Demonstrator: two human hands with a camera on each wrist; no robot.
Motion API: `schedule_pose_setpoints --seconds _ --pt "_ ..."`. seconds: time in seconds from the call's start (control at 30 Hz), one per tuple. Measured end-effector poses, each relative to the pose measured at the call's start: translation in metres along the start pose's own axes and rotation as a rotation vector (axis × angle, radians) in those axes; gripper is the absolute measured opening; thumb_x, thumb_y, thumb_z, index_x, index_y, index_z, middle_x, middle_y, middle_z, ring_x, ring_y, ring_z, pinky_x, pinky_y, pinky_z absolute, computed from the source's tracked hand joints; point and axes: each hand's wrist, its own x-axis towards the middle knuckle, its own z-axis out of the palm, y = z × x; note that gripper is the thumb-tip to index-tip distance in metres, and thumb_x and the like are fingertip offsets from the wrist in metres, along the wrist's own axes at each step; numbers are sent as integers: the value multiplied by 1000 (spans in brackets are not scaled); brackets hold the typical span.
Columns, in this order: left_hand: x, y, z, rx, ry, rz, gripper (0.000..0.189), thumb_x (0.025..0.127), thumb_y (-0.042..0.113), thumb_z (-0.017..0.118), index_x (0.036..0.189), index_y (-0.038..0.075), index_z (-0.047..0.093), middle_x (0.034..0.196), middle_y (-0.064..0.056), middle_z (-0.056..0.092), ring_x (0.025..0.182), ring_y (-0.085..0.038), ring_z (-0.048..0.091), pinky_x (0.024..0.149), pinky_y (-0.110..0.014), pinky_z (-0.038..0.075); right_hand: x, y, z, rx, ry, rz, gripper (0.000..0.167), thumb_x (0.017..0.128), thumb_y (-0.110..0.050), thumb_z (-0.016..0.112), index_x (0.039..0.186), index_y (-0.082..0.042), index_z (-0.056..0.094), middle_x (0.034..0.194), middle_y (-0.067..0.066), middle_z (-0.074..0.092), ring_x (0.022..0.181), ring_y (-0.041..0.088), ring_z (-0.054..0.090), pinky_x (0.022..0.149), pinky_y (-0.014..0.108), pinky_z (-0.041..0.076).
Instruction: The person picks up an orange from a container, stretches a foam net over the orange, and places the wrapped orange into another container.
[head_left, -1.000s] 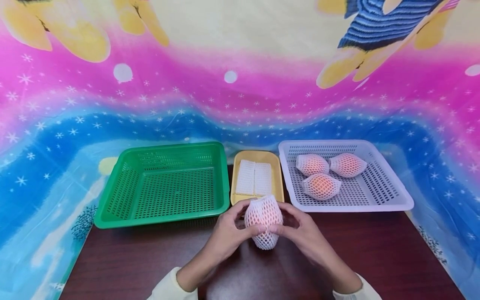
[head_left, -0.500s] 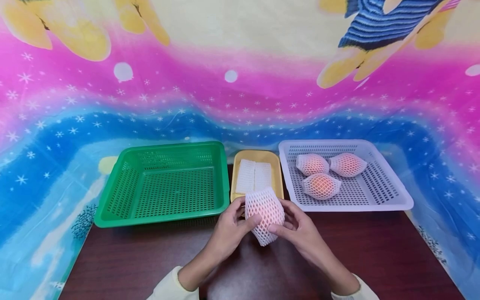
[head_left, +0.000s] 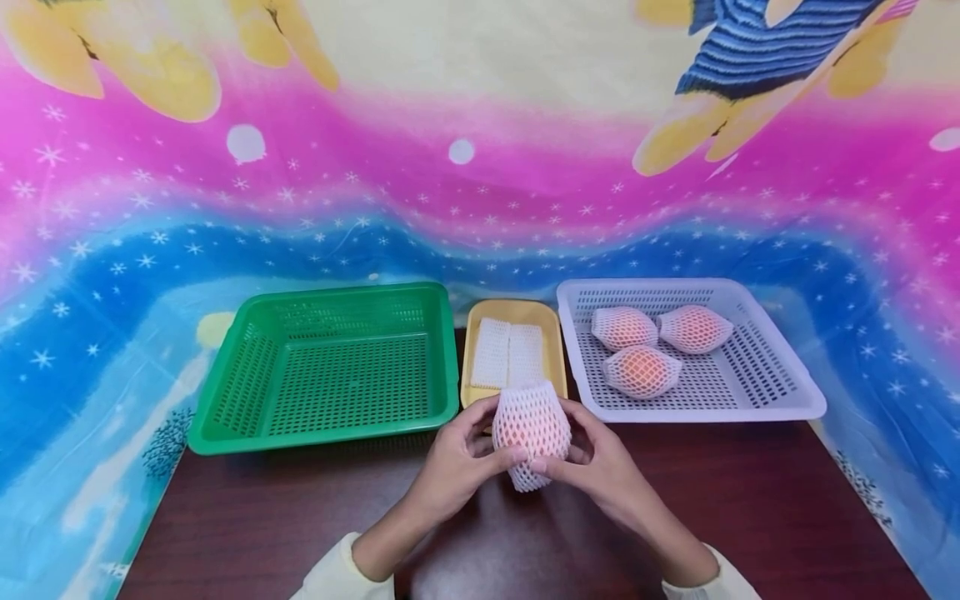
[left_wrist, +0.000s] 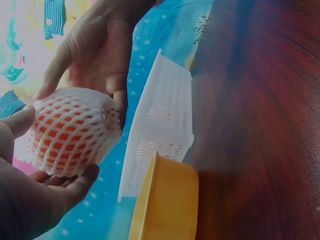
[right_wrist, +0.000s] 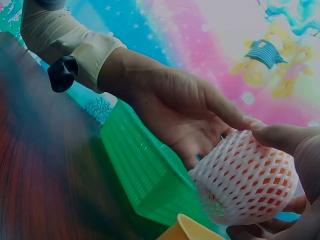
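Observation:
Between both hands, a round orange-red fruit in a white foam net [head_left: 532, 433] is held above the near part of the table. My left hand [head_left: 461, 454] grips it from the left and my right hand [head_left: 603, 458] from the right, thumbs on the near side. The net covers the fruit and narrows at its lower end, with a wider end at the top. In the left wrist view, fingers of both hands curl round the netted fruit [left_wrist: 70, 132]. The right wrist view shows orange skin through the mesh of the netted fruit [right_wrist: 250, 182].
A green basket [head_left: 322, 442] stands at the left. Behind the hands, a yellow tray [head_left: 553, 333] bears flat white foam nets [head_left: 491, 354]. The white basket [head_left: 780, 404] at the right contains three netted fruits [head_left: 642, 372]. A printed cloth [head_left: 480, 225] hangs behind.
The netted fruit has been turned in the hands: its upper end tipped left half a second ago and now stands more upright. My left thumb has shifted lower on the net.

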Motion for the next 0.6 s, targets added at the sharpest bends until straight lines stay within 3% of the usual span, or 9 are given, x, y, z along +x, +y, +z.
schedule_pose_setpoints --seconds 0.37,0.6 --pt "-2 -2 0 -3 -23 -11 65 91 17 80 148 5 52 138 -23 61 118 -31 68 94 -28 60 0 1 -4 -1 -57 24 82 83 -7 84 151 2 39 143 30 47 111 24 67 88 30 62" --pt "-2 -4 5 -51 -40 -5 64 89 15 80 147 4 53 141 -24 60 122 -35 66 95 -28 59 -3 4 -8 -157 -8 -62 72 80 -11 87 142 -5 51 133 24 56 105 15 68 83 28 62"
